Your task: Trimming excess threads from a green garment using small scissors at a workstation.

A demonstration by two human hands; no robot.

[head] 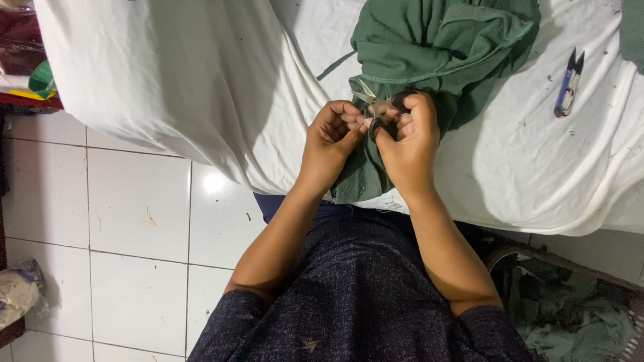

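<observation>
Glossy white floor tiles [134, 221] with thin grey grout lines fill the near left, one catching a bright spot of light. Nearest the camera is the person's own lap in a dark blue speckled knit, bare forearms rising from short sleeves. At the lower right a heap of pale green fabric scraps [577, 315] lies crumpled on the floor, partly cut off by the picture's edge.

Above the lap hangs the edge of a table draped in a soft, wrinkled white cloth [201, 87] dotted with tiny dark thread bits. Over that edge the two hands meet. The left hand [332, 137] has its fingers curled in, pinching a fold of the green garment [436, 47] — a matte cotton-like knit with a stitched hem. The right hand [409, 137] is closed around small thread snips [376, 104], whose pale metal blades point up and left from the fist; the dark handle is mostly buried under the fingers, so whether the blades are parted is hard to tell. The garment bunches on the table beyond the hands, a strip trailing down between the wrists.

Farther right, well apart, lies a second pair of snips [568, 84] with a blue handle. At the far left edge, red and green items — too cropped to identify.
</observation>
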